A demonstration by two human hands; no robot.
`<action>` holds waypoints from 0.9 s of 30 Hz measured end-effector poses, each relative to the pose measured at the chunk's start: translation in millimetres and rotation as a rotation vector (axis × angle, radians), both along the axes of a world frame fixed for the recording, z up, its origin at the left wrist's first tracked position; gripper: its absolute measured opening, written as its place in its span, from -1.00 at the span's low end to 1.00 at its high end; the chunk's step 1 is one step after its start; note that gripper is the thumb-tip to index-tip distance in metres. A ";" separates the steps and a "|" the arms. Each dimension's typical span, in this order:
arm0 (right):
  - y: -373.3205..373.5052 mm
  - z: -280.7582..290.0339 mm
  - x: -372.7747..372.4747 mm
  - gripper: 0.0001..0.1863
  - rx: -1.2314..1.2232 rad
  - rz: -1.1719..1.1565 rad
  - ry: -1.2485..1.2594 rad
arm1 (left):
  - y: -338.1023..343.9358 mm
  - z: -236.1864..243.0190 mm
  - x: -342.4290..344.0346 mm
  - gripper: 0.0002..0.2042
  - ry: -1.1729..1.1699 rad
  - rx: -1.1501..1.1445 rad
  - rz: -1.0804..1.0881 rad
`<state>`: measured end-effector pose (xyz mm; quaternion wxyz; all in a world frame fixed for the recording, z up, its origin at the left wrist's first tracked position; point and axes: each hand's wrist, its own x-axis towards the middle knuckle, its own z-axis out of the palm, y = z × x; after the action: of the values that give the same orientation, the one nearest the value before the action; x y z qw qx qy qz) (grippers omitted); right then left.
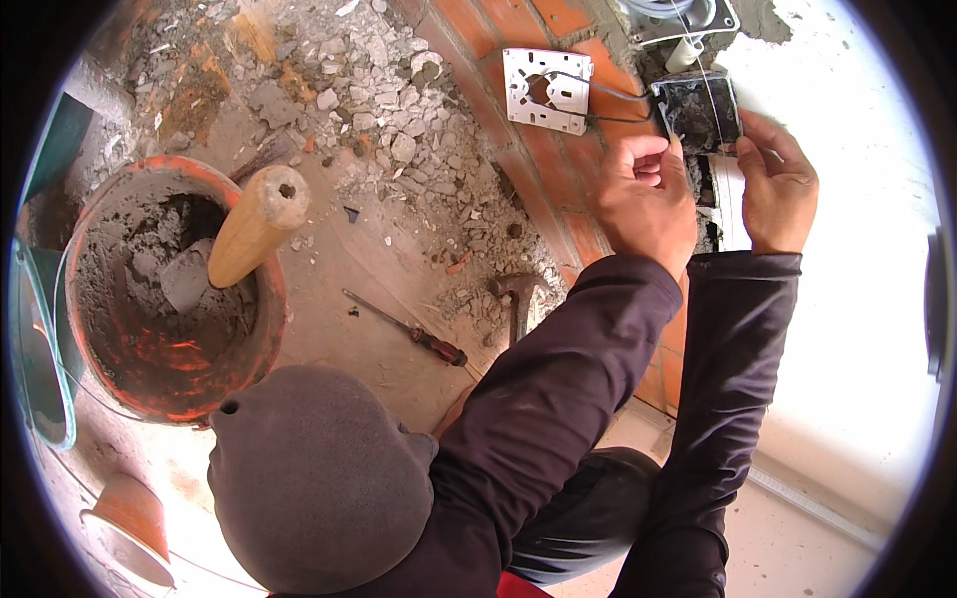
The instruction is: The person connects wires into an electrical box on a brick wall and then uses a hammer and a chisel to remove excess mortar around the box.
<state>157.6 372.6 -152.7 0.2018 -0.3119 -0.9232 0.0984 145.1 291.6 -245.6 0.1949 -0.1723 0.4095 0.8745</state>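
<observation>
A black square wall box sits in a rough opening between red brick and white plaster, with thin dark wires running into it. My left hand has its fingers curled and grips the box's lower left edge. My right hand holds the lower right edge with thumb and fingers. Both dark sleeves reach up from the lower edge. A white perforated mounting plate hangs on the brick to the left of the box, tied to it by the wires.
An orange bucket of grey mortar holds a trowel with a wooden handle. A red-and-black-handled screwdriver and a hammer lie on the dusty floor by rubble. A grey knit cap fills the lower left.
</observation>
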 end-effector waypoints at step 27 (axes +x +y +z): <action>-3.6 0.1 -0.7 -0.73 -0.008 0.037 0.023 | 29.5 8.6 -17.6 -0.92 0.089 0.076 0.002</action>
<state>156.9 369.1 -152.7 0.2093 -0.2943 -0.9261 0.1095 127.5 321.1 -237.1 0.1821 -0.1262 0.3840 0.8964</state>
